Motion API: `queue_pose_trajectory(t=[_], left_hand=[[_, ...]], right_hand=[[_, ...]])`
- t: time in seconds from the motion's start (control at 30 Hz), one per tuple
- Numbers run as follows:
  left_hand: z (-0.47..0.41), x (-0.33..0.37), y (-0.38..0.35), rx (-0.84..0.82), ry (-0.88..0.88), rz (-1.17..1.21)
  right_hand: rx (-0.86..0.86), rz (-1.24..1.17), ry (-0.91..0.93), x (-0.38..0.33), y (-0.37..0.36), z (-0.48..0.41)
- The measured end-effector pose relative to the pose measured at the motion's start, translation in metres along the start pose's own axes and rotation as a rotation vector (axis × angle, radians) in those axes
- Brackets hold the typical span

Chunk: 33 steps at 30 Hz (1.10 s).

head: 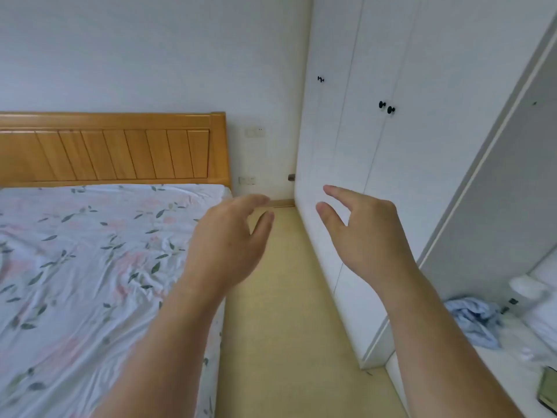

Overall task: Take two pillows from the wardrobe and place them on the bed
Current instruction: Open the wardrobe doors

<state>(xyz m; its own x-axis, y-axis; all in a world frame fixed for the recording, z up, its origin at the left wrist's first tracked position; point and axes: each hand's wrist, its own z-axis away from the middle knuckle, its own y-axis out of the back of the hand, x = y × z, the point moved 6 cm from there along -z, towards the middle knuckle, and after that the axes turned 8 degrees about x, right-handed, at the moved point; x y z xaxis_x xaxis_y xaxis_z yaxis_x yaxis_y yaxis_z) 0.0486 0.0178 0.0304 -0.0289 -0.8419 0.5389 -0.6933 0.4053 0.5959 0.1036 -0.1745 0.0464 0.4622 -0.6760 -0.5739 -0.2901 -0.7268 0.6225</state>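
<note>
The bed (75, 251) fills the left side, covered by a white sheet with pink flowers and green leaves, below a wooden headboard (111, 149). No pillow lies on the visible part of it. The white wardrobe (391, 176) runs along the right wall, its doors with black knobs (386, 107) closed. An open door panel (488, 206) stands nearer at the right. My left hand (229, 245) and my right hand (364, 239) are both raised over the floor strip between bed and wardrobe, fingers apart, holding nothing. No pillow is clearly in view.
A narrow strip of pale yellow floor (286, 312) separates bed and wardrobe. At the lower right, a white shelf (494, 363) holds a crumpled light blue cloth (473, 321), white bedding (542, 321) and a dark object (548, 390). Wall sockets (247, 180) sit beside the headboard.
</note>
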Motion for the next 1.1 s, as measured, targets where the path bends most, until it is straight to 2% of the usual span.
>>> queue_pose_trajectory(t=[0.3, 0.5, 0.73, 1.1], left_hand=[[-0.061, -0.027, -0.075, -0.081, 0.026, 0.015], [-0.149, -0.045, -0.139, -0.077, 0.027, -0.036], [-0.248, -0.068, -0.205, -0.069, 0.112, -0.039], [-0.4, -0.178, -0.318, -0.119, 0.194, 0.029]], right_hand=[[-0.003, -0.012, -0.048, 0.053, -0.049, -0.064], [-0.045, -0.071, -0.043, 0.1, -0.104, -0.158], [-0.138, -0.072, -0.002, 0.134, -0.155, -0.276], [-0.199, -0.033, -0.062, 0.163, -0.299, -0.434]])
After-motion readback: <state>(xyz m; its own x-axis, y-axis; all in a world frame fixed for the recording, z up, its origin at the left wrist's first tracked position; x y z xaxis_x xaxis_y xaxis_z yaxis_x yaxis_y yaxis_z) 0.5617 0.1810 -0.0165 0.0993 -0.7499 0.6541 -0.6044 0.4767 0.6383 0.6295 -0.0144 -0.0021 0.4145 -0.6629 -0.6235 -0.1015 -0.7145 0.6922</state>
